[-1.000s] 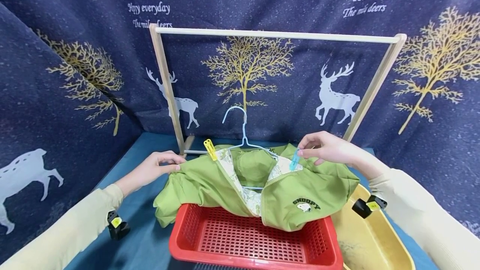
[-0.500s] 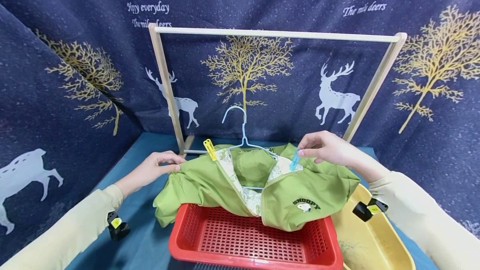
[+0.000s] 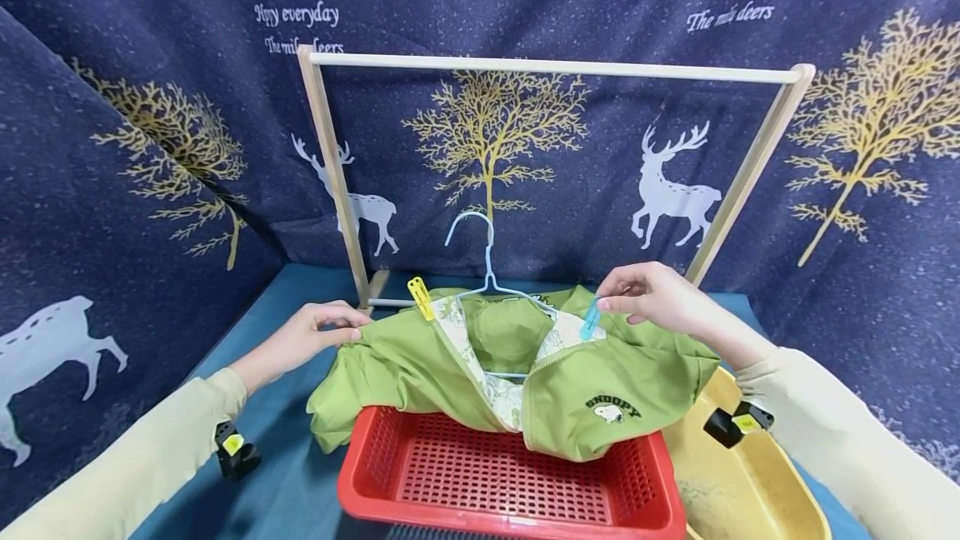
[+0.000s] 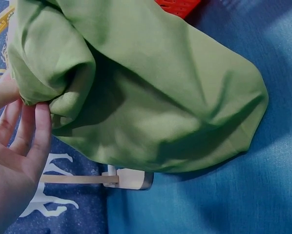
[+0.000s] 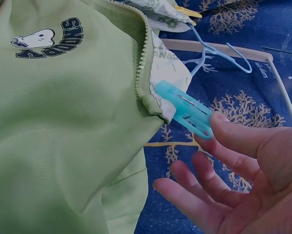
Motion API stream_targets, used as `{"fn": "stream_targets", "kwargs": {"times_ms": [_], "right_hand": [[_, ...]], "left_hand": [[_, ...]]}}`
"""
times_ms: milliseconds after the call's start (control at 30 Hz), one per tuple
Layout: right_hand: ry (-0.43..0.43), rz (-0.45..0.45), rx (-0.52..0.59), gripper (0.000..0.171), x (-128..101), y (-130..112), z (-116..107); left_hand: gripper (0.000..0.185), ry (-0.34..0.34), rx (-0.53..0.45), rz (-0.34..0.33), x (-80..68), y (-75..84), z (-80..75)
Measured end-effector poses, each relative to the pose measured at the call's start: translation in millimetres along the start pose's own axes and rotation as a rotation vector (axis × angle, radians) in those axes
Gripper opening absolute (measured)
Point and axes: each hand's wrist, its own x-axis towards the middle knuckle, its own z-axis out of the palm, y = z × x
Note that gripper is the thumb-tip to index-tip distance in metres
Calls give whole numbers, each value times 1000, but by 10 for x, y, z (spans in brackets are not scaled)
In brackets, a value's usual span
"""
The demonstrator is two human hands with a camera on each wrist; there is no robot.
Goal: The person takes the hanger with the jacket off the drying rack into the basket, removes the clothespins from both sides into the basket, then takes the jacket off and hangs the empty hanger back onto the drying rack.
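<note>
A green zip jacket (image 3: 405,369) with a Snoopy print and white patterned lining hangs over a light-blue wire hanger (image 3: 489,261). My left hand (image 3: 307,340) pinches its fabric at the left shoulder, thumb on one side and fingers on the other, as the left wrist view shows. With thumb and index finger, my right hand (image 3: 652,297) pinches the end of a blue clothespin (image 5: 187,109), which is clipped on the right collar edge. That hand's other fingers spread loosely away. A yellow clothespin (image 3: 420,298) sits on the left collar edge, untouched by either hand.
Under the jacket's front stands a red perforated basket (image 3: 510,515); a yellow tray (image 3: 795,482) lies to its right. Behind is a wooden rack with a white top bar (image 3: 555,67), its left post (image 3: 335,165) near my left hand. Dark deer-print fabric covers the back.
</note>
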Motion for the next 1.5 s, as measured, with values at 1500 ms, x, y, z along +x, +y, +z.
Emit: {"fn": "stream_targets", "kwargs": {"times_ms": [1500], "right_hand": [[135, -12, 167, 22, -118, 161, 73]], "left_hand": [[22, 16, -17, 1, -35, -4, 27]]}}
